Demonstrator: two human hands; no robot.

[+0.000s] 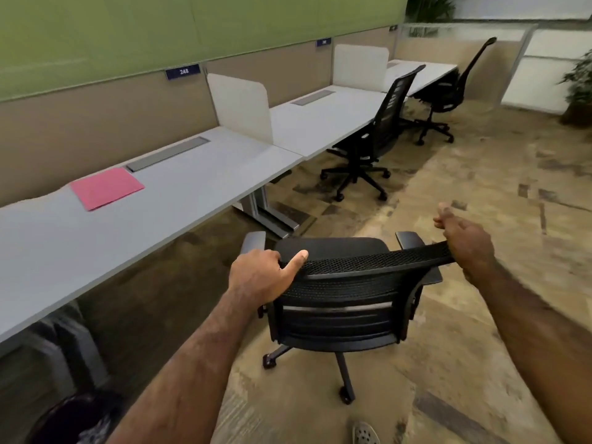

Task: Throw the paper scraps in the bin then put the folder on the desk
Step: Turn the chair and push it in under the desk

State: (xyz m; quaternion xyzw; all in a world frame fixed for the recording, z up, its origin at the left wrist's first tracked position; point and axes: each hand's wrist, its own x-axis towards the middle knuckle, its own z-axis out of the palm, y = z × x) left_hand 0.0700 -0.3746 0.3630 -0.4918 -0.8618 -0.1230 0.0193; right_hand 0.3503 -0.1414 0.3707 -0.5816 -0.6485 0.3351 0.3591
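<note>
A pink folder (107, 188) lies flat on the grey desk (179, 206), near its back edge beside a grey cable tray lid. A dark bin (77, 421) with a plastic liner stands on the floor under the desk at the lower left; paper scraps cannot be made out. My left hand (264, 275) grips the left end of the mesh backrest top of a black office chair (339, 302). My right hand (464, 240) holds the right end of that backrest, thumb raised. The chair stands apart from the desk, its seat facing away from me.
White privacy screens (240, 107) split the long desk into places. Two more black chairs (374, 139) stand at the desks further right. Carpeted floor stretches to the right. A potted plant (579, 88) sits at the far right. My shoe (365, 434) shows at the bottom.
</note>
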